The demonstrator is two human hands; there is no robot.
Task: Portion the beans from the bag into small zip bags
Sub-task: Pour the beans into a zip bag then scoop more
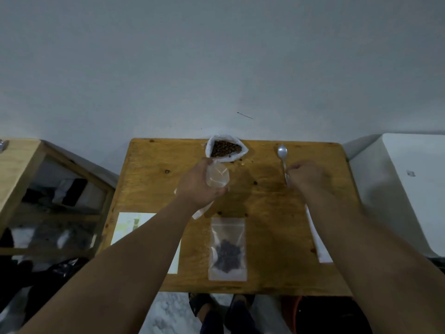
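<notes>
One small zip bag (227,249) lies flat on the near part of the wooden table (277,225) with a dark clump of beans in its lower half, so at least one portion looks done; whether its seal is pressed closed cannot be told. Farther out, the left hand (199,186) grips a second, empty zip bag (217,177), fingers curled round it, holding it just in front of the big bag. To the right and well apart, the right hand (307,175) pinches the handle of a metal spoon (281,151), whose bowl points away and carries no beans. At the far edge the white bean bag (225,148) stands with its mouth rolled open, showing brown beans inside, and a few stray beans (241,161) lie on the wood beside it. By the look of it, the second portion is only being set up. Scooping, filling and sealing are left to do, and the large stock suggests many more bags to fill.
</notes>
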